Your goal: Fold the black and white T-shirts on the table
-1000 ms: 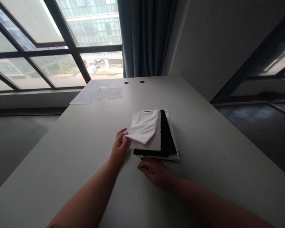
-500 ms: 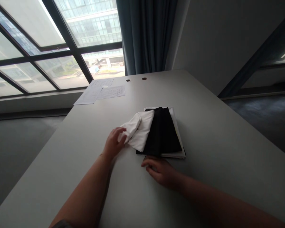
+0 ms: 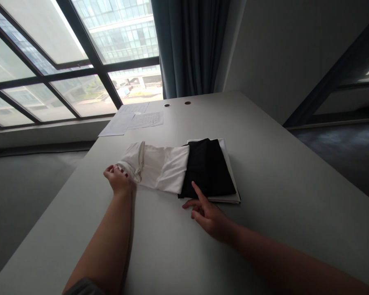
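A white cloth garment (image 3: 162,166) lies stretched to the left, its right end resting on the edge of a folded black cloth (image 3: 217,170). At its bunched left end, my left hand (image 3: 118,178) is closed on the fabric. The black cloth tops a neat stack, with a white folded cloth (image 3: 229,162) showing beneath it on the right. My right hand (image 3: 209,215) is at the near edge of the stack, holding nothing, fingers apart, the index finger pointing over the black cloth. Whether that fingertip touches the cloth I cannot tell.
The stack sits on a long white table (image 3: 252,254). Printed sheets of paper (image 3: 147,119) lie at the far left, by two round cable holes (image 3: 187,103). Beyond are a window (image 3: 80,94) and a dark blue curtain (image 3: 190,49).
My left hand has moved left, drawing the white garment off the stack and spreading it out. My right hand has lifted slightly and its index finger has stretched out.
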Demonstrator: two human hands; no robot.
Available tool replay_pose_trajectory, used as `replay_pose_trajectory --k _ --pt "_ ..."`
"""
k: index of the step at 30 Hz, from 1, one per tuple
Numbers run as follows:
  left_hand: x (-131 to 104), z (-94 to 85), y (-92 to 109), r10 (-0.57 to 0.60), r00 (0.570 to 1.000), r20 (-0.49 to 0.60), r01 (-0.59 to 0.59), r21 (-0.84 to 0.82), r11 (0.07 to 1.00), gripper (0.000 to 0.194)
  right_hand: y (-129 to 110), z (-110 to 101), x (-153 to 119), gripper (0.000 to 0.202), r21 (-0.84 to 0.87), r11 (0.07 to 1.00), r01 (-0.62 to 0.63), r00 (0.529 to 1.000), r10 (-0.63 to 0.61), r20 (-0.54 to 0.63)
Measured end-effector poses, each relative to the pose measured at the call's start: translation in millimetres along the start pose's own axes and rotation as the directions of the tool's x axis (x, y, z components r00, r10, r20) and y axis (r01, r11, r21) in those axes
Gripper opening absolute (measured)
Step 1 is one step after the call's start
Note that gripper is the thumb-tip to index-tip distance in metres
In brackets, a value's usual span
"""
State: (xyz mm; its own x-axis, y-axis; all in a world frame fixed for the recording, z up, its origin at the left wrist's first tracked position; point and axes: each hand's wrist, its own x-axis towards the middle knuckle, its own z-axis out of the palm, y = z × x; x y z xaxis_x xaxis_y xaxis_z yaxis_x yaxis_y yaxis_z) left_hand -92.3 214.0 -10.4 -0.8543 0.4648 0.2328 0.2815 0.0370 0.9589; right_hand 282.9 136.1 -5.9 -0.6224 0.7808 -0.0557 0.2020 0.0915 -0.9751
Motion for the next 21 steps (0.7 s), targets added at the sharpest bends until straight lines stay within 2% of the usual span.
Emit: replay_pose_trajectory --k 1,2,3,4,5,6,7,8,10,12,14,16,19,21 --pt "-1 -1.3 2 0.077 0.997 -0.015 -0.077 0.032 0.997 0.025 0 0 0 0.092 -0.013 1.000 0.005 1.000 -0.005 0.008" --pt "-5 -1.4 5 0.201 0.979 0.015 -0.201 0.101 0.974 0.027 -1 0 0 0.091 -0.027 1.000 0.011 1.000 -0.011 0.016" --pt "-12 0.0 9 0.341 0.934 0.102 -0.355 0.187 0.916 0.029 -1 -1 0 0.089 -0.040 0.999 0.018 1.000 -0.017 0.023" --pt "-20 2.6 13 0.444 0.865 0.234 -0.496 0.268 0.826 0.030 -2 -1 0 0.088 -0.050 0.998 0.024 0.999 -0.023 0.031" --pt "-29 6.1 16 0.480 0.789 0.384 -0.602 0.327 0.728 0.033 -2 -1 0 0.086 -0.056 0.998 0.029 0.999 -0.027 0.037" --pt "-38 10.0 19 0.452 0.728 0.515 -0.666 0.375 0.645 0.036 -2 -1 1 0.084 -0.061 0.998 0.033 0.999 -0.031 0.041" --pt "-46 13.9 21 0.382 0.691 0.614 -0.696 0.421 0.582 0.039 -2 -1 1 0.082 -0.066 0.997 0.037 0.998 -0.034 0.044" --pt "-52 17.1 23 0.299 0.677 0.673 -0.703 0.471 0.532 0.040 -2 -2 1 0.080 -0.071 0.997 0.042 0.998 -0.039 0.046" --pt "-56 20.4 25 0.162 0.697 0.699 -0.679 0.569 0.464 0.033 -2 -2 1 0.076 -0.083 0.995 0.053 0.998 -0.049 0.051" --pt "-53 19.1 26 0.097 0.739 0.666 -0.626 0.628 0.462 0.026 -2 -2 1 0.071 -0.097 0.993 0.066 0.996 -0.060 0.059" --pt "-46 14.9 26 0.090 0.785 0.613 -0.549 0.622 0.558 0.022 -1 -3 0 0.066 -0.108 0.991 0.075 0.995 -0.067 0.071" --pt "-40 10.2 27 0.130 0.844 0.520 -0.451 0.559 0.696 0.019 -1 -3 0 0.063 -0.117 0.990 0.076 0.995 -0.068 0.076" --pt "-31 5.7 36 0.168 0.916 0.363 -0.307 0.368 0.878 0.013 -1 -3 0 0.061 -0.131 0.989 0.064 0.996 -0.055 0.074" --pt "-20 3.8 49 0.148 0.933 0.328 -0.221 0.196 0.955 0.011 -1 -2 1 0.060 -0.138 0.988 0.063 0.996 -0.053 0.077"
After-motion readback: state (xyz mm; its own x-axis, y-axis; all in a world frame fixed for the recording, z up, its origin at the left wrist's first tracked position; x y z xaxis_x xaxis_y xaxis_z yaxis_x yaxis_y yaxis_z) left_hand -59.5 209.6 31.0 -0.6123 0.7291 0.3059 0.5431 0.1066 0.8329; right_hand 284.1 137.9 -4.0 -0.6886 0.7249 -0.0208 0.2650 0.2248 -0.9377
